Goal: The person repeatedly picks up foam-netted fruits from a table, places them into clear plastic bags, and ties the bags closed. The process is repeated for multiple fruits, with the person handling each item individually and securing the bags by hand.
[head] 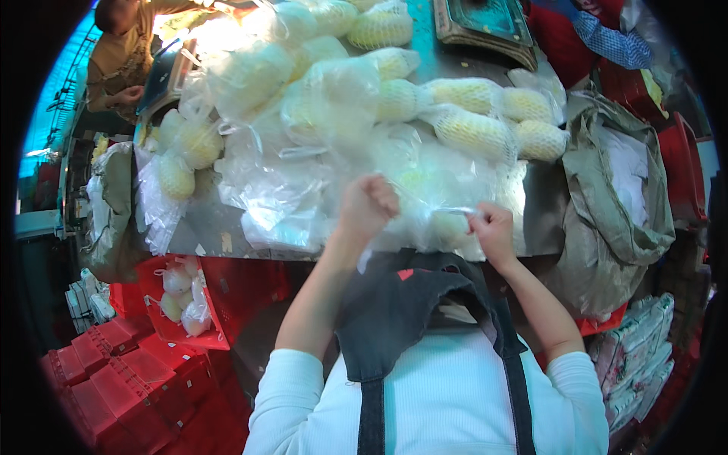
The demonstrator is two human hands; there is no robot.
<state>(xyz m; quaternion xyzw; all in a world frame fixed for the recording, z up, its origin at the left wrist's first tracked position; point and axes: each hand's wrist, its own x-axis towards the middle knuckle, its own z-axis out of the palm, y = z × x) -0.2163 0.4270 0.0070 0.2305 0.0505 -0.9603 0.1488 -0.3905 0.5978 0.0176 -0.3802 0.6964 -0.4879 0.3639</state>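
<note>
Close to the table's near edge, my left hand (369, 205) is closed on a twisted end of a clear plastic bag (426, 176). My right hand (492, 230) pinches another gathered strand of the same bag, pulled out to the right. Pale yellow-green fruit shows blurred through the bag's film. Just beyond lie several yellow fruits in white foam-net sleeves (472, 133). A pile of empty-looking clear plastic bags (278, 187) spreads to the left of my left hand. Further left, bagged round fruits (196, 145) rest near the table's corner.
Sacks (620, 227) hang at both table ends, the right one holding white material. Below left, a red crate (216, 324) contains bagged fruit beside stacked red crates (125, 375). A dark tray (483, 23) stands at the back. One person (119, 68) is at upper left, another (608, 40) at upper right.
</note>
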